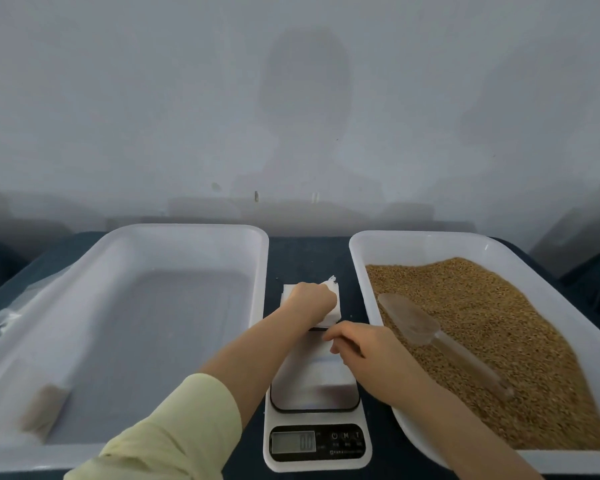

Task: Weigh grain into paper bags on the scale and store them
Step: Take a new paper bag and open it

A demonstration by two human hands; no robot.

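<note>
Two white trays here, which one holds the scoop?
The right tray: full of brown grain, clear scoop lying on top. The left tray holds only a small brownish packet in its near corner.

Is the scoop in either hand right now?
No, the scoop lies loose on the grain in the right tray, while the left hand and right hand are both at the paper bags behind the scale.

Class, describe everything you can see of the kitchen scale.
The scale has a white plastic body, a shiny dark-rimmed metal platform and a black panel with a grey display and three buttons. It stands on the dark table between the left tray and the grain tray. The platform is bare; the right hand is over its far end, near the paper bags.
</note>
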